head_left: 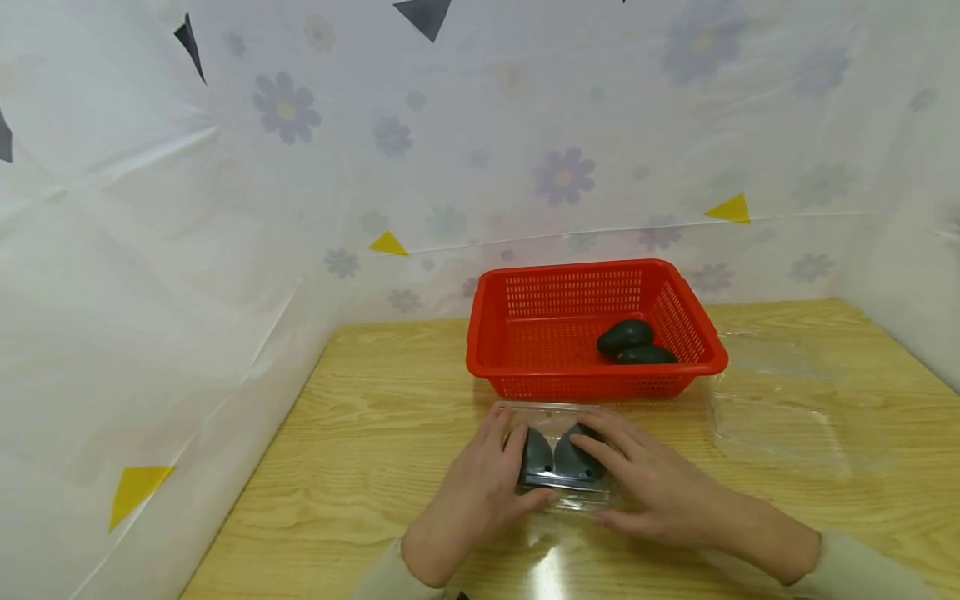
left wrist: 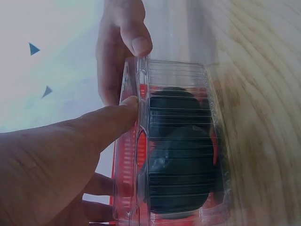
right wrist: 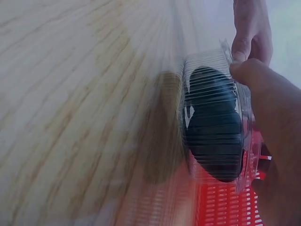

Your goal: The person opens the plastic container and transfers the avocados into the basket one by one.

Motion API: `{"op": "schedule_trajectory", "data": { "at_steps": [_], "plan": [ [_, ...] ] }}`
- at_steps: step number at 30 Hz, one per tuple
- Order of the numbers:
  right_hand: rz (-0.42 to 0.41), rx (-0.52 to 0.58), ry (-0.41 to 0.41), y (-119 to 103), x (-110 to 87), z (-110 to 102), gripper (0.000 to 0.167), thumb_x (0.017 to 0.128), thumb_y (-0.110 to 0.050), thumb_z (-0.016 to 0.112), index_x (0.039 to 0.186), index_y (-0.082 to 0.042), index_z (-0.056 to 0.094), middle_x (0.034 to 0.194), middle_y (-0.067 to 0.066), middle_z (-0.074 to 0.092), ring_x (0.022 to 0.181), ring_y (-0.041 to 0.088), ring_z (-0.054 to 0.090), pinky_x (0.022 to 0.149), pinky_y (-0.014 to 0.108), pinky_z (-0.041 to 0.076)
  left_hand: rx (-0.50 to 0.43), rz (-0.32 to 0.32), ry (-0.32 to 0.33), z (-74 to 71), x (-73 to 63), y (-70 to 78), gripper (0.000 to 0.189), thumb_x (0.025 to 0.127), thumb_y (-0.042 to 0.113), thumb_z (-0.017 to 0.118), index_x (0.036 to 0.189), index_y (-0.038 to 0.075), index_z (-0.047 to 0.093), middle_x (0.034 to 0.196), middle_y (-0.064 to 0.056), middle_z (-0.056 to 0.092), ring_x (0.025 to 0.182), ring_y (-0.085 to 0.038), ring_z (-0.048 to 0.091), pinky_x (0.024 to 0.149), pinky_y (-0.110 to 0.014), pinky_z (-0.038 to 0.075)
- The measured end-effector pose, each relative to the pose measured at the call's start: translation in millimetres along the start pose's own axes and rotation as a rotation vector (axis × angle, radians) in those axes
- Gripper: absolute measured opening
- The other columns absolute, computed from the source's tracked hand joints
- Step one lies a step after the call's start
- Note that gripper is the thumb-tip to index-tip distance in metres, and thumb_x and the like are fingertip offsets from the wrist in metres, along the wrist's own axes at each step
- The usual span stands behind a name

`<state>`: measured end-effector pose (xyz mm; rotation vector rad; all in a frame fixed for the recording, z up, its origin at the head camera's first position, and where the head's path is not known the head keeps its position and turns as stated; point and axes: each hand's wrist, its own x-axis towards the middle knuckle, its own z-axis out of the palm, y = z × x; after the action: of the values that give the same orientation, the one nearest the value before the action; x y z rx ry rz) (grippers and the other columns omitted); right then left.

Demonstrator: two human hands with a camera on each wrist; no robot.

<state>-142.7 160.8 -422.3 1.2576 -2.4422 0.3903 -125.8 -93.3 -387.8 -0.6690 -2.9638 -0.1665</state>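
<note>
In the head view a clear plastic clamshell box [head_left: 572, 501] sits on the table with two dark green avocados [head_left: 537, 458] side by side under its lid. My left hand [head_left: 480, 479] lies over the box's left part, fingers on the lid and thumb along the near rim. Across the right part rests my right hand [head_left: 645, 479], its fingers spread on the lid and its thumb by the near edge. Both wrist views show the thumbs pressing close together at the lid's rim. Through the ribbed side, the avocados [right wrist: 214, 127] show dark.
Just behind the box stands a red plastic basket [head_left: 480, 354] with two more avocados [head_left: 626, 336] at its right. Another clear plastic container [head_left: 780, 417] lies right of it on the wood-grain table [head_left: 337, 467]. A flowered white sheet [head_left: 465, 167] hangs behind.
</note>
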Motion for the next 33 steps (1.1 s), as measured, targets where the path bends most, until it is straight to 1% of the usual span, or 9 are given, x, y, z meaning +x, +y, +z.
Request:
{"op": "schedule_trajectory", "data": {
  "at_steps": [2, 4, 7, 9, 10, 19, 23, 28, 33],
  "plan": [
    [0.005, -0.011, 0.012, 0.2, -0.8, 0.7, 0.086, 0.079, -0.053, 0.078, 0.148, -0.015, 0.044, 0.159, 0.007, 0.034, 0.143, 0.027, 0.037, 0.101, 0.047, 0.05, -0.001, 0.0, 0.0, 0.0, 1.2, 2.5, 0.089, 0.082, 0.066, 0.067, 0.144, 0.005, 0.046, 0.153, -0.018, 0.041, 0.146, -0.033, 0.036, 0.11, -0.041, 0.046],
    [0.012, -0.015, 0.024, 0.8, -1.9, 0.9, 0.086, 0.078, -0.051, 0.08, 0.148, -0.014, 0.045, 0.158, 0.007, 0.035, 0.142, 0.028, 0.038, 0.11, 0.035, 0.043, 0.005, 0.001, 0.003, 0.0, 2.4, 5.0, 0.089, 0.083, 0.066, 0.067, 0.144, 0.005, 0.046, 0.152, -0.018, 0.042, 0.145, -0.033, 0.037, 0.109, -0.041, 0.047],
    [0.012, -0.005, 0.038, 2.5, -3.6, 0.9, 0.086, 0.077, -0.048, 0.082, 0.147, -0.013, 0.046, 0.157, 0.009, 0.037, 0.141, 0.03, 0.039, 0.121, 0.018, 0.02, 0.028, 0.01, 0.014, 0.2, 4.2, 9.0, 0.088, 0.083, 0.067, 0.066, 0.143, 0.005, 0.047, 0.15, -0.018, 0.043, 0.143, -0.034, 0.039, 0.107, -0.04, 0.048],
    [0.006, 0.006, 0.045, 3.9, -4.9, 0.6, 0.086, 0.077, -0.047, 0.082, 0.147, -0.011, 0.046, 0.157, 0.01, 0.037, 0.141, 0.032, 0.039, 0.12, 0.011, 0.003, 0.048, 0.018, 0.019, 0.6, 5.7, 11.9, 0.089, 0.083, 0.067, 0.065, 0.143, 0.004, 0.046, 0.15, -0.019, 0.043, 0.142, -0.034, 0.04, 0.107, -0.039, 0.048],
    [0.002, 0.01, 0.047, 4.7, -5.8, 0.4, 0.086, 0.077, -0.047, 0.082, 0.146, -0.011, 0.047, 0.156, 0.011, 0.038, 0.141, 0.033, 0.039, 0.119, 0.01, 0.0, 0.054, 0.019, 0.019, 0.7, 6.6, 13.3, 0.09, 0.083, 0.068, 0.064, 0.143, 0.004, 0.046, 0.15, -0.019, 0.043, 0.142, -0.034, 0.041, 0.108, -0.039, 0.048],
    [-0.009, -0.004, 0.062, 12.7, -17.4, -5.2, 0.085, 0.078, -0.046, 0.082, 0.147, -0.01, 0.047, 0.154, 0.012, 0.041, 0.14, 0.034, 0.04, 0.121, 0.012, 0.001, 0.104, 0.009, -0.051, 2.7, 15.0, 26.8, 0.092, 0.085, 0.072, 0.056, 0.148, 0.006, 0.04, 0.153, -0.016, 0.04, 0.144, -0.031, 0.037, 0.112, -0.037, 0.043],
    [-0.002, -0.005, 0.06, 16.6, -23.7, -7.5, 0.085, 0.077, -0.046, 0.082, 0.147, -0.011, 0.047, 0.154, 0.012, 0.041, 0.14, 0.033, 0.039, 0.121, 0.012, 0.002, 0.111, 0.007, -0.07, 5.0, 19.1, 32.9, 0.093, 0.085, 0.073, 0.055, 0.149, 0.007, 0.039, 0.155, -0.016, 0.039, 0.146, -0.03, 0.036, 0.114, -0.037, 0.041],
    [0.034, -0.013, 0.034, 20.7, -31.9, -9.9, 0.085, 0.079, -0.048, 0.08, 0.148, -0.013, 0.045, 0.156, 0.01, 0.038, 0.143, 0.031, 0.036, 0.12, 0.011, 0.001, 0.118, 0.003, -0.077, 6.6, 23.5, 41.4, 0.091, 0.084, 0.074, 0.055, 0.147, 0.009, 0.041, 0.155, -0.015, 0.039, 0.147, -0.029, 0.035, 0.115, -0.036, 0.04],
    [0.031, 0.006, 0.061, 25.1, -38.4, -12.4, 0.088, 0.075, -0.044, 0.084, 0.148, -0.011, 0.046, 0.155, 0.012, 0.04, 0.143, 0.03, 0.036, 0.121, 0.011, 0.005, 0.159, 0.032, -0.043, 7.8, 26.7, 48.6, 0.09, 0.085, 0.075, 0.053, 0.145, 0.009, 0.044, 0.153, -0.016, 0.041, 0.145, -0.029, 0.037, 0.116, -0.034, 0.039]
  ]
}}
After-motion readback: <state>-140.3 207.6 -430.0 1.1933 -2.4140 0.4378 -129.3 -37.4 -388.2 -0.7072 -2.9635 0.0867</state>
